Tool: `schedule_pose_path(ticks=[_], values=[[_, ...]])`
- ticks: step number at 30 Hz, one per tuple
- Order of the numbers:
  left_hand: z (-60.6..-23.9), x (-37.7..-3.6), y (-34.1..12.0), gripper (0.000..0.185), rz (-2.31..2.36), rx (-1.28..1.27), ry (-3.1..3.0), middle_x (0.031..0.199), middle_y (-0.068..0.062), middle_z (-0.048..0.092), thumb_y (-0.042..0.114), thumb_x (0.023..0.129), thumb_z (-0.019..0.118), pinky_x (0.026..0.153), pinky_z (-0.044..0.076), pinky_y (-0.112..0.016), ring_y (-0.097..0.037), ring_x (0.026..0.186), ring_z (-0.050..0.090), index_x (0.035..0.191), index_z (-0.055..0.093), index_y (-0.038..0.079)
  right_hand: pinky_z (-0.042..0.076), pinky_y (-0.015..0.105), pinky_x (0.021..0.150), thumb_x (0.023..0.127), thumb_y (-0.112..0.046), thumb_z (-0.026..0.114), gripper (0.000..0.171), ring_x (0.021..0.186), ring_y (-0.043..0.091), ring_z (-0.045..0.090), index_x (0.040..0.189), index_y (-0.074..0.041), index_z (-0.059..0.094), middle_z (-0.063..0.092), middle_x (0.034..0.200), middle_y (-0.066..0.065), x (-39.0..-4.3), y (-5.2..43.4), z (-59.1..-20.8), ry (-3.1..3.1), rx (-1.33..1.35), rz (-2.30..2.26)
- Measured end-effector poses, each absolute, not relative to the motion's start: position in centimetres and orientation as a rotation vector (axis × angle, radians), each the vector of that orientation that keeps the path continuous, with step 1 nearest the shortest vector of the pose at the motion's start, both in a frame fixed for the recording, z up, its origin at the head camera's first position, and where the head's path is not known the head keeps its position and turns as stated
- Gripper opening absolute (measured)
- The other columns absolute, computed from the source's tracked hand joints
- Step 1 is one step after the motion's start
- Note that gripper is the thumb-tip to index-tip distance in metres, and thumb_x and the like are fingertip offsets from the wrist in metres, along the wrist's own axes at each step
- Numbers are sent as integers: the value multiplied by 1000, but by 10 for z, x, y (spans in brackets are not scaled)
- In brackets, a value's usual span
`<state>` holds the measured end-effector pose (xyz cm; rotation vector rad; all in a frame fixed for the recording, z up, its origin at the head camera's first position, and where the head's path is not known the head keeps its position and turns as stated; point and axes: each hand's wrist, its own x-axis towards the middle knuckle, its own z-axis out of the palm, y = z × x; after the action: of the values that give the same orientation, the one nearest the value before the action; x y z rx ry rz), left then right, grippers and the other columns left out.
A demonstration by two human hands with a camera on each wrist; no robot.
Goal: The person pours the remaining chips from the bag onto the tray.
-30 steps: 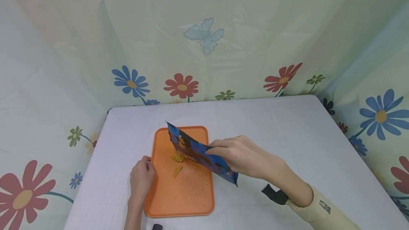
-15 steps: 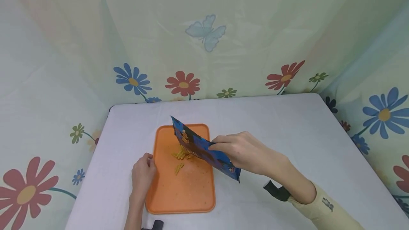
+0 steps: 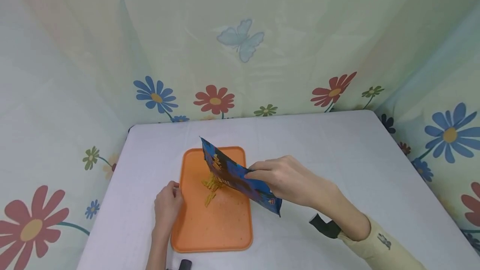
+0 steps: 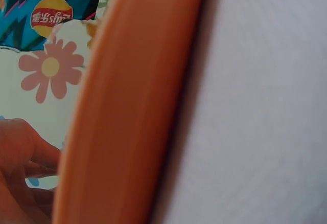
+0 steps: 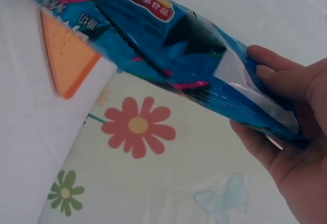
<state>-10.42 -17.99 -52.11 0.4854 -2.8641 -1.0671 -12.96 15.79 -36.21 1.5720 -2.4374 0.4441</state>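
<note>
My right hand (image 3: 288, 180) grips a blue Lay's chip bag (image 3: 240, 178) by its upper edge, thumb on one side and fingers on the other. Tilted over the orange tray (image 3: 213, 228), the bag points its far end toward the back. A small heap of yellow chips (image 3: 211, 186) lies on the tray, partly covered by the bag. At the tray's left rim, my left hand (image 3: 167, 203) holds the edge with curled fingers. The left wrist view shows the tray's side wall (image 4: 127, 101) close up and the fingers (image 4: 30, 147) at its rim. In the right wrist view, the chip bag (image 5: 168, 45) looks creased and flattened.
A white cloth covers the table (image 3: 318, 145). A flowered curtain (image 3: 300, 45) hangs behind and at both sides. Black straps sit at the wrists, the right one (image 3: 325, 226) near the cream sleeve (image 3: 378, 241).
More chips have come out onto the tray, and the heap now reaches down to the stray pieces in front. The bag has shifted slightly right since the first frame; the left hand stays put.
</note>
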Motion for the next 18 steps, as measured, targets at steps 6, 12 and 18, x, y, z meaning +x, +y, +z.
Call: schedule_pose_path(ticks=[6, 12, 18], values=[[-521, -103, -179, 24, -1083, 467, -2853, 74, -10, 62, 2, 99, 52, 51, 41, -28, -18, 59, 52, 115, 67, -7, 60, 24, 71, 79, 15, 75, 39, 91, 14, 75, 111, -7, 78, 77, 107, 3, -131, 160, -361, -2420, 1540, 415], [-519, -104, -178, 24, -1082, 476, -2855, 73, -11, 61, 2, 99, 52, 51, 40, -29, -18, 58, 51, 114, 67, -8, 60, 27, 73, 78, 13, 77, 39, 92, 15, 75, 111, -8, 78, 77, 107, 3, -131, 160, -360, -2401, 1527, 433], [-520, -103, -178, 25, -1083, 483, -2859, 73, -11, 62, 1, 98, 51, 51, 40, -29, -18, 58, 52, 115, 67, -8, 61, 28, 74, 78, 13, 78, 37, 91, 15, 75, 110, -7, 78, 77, 105, 4, -131, 159, -360, -2388, 1539, 453]])
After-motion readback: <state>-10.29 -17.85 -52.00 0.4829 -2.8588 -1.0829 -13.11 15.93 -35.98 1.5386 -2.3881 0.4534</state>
